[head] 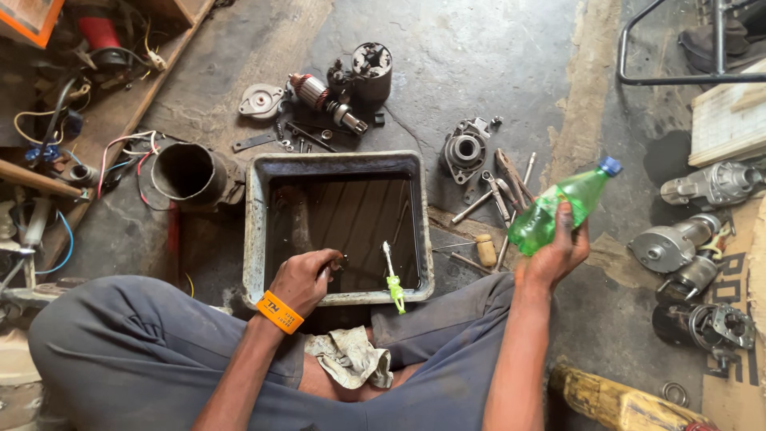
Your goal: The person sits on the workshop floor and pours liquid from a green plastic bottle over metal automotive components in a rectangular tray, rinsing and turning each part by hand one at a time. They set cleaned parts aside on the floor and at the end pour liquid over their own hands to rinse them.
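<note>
Small part: a dark metal piece (337, 262), pinched in the left hand over the near-left inside of the wash tray, at or just above the dark liquid; too small to tell its kind.
Left hand (306, 279): fingers (325, 259) curled shut on the small part; wrist with an orange band crosses the tray's near rim.
Wash tray (254, 231): grey, rectangular, on the concrete floor between the person's knees, holding dark liquid.
Brush (392, 275): white head, green handle, leaning on the near rim just right of the left hand; head in the tray, handle pointing toward the person; long axis roughly near to far.
Rag (349, 357): crumpled on the lap, below the tray.
Bottle (562, 205): green plastic, blue cap on, held outside the tray's right edge; long axis slanted, cap up and to the right, base down toward the tray.
Right hand (556, 251): fingers (565, 219) wrapped closed round the bottle's lower body.
Key relation: the small part lies left of the bottle, with the brush and the tray's right wall between; the left hand is on it, the right hand well apart.
Surroundings: a dark cylindrical housing (188, 172) left of the tray, an armature (327, 100) beyond it, spanners (499, 195) and starter motors (678, 243) to the right.
</note>
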### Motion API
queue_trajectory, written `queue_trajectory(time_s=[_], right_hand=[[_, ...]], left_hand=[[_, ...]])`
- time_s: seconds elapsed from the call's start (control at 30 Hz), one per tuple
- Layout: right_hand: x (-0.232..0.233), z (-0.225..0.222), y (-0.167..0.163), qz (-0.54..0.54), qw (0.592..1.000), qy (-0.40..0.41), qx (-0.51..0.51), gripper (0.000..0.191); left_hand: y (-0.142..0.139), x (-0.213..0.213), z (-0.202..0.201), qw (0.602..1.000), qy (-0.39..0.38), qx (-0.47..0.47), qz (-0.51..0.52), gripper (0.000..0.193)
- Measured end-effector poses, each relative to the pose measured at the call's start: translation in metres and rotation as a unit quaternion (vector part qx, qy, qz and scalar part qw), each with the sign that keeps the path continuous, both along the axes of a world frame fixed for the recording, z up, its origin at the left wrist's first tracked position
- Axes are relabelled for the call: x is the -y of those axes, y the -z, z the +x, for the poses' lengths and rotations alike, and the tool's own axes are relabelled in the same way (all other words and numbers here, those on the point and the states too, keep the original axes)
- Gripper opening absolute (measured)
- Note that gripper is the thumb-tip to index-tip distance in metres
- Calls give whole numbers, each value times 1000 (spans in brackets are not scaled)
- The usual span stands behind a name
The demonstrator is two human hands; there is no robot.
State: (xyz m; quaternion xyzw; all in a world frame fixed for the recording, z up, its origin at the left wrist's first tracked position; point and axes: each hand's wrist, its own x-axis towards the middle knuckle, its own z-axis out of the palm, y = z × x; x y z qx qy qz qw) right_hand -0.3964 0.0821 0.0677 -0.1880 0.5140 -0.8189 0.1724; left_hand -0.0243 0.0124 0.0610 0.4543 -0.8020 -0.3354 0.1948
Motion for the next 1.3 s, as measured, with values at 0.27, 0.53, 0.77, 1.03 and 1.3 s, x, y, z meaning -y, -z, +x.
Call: queue_trajectory(time_s=[0.27,0.53,0.77,1.03,1.3], right_hand=[[0,-6,12,-34,997,-4,71,45],[1,8,17,-43,994,-90,33,43],[-41,36,0,49,979,-190,48,53],[-108,61,0,385,867,-276,-156,69],[-93,95,-44,569,660,-283,-400,74]], left_hand=[[-1,-1,-6,1000,4,-19,-12,37],[2,-3,-7,1000,1,-27,-6,27],[1,-1,-10,999,-5,-35,41,25],[8,-1,-16,992,-45,-110,49,25],[26,18,-44,885,-192,-303,296,35]])
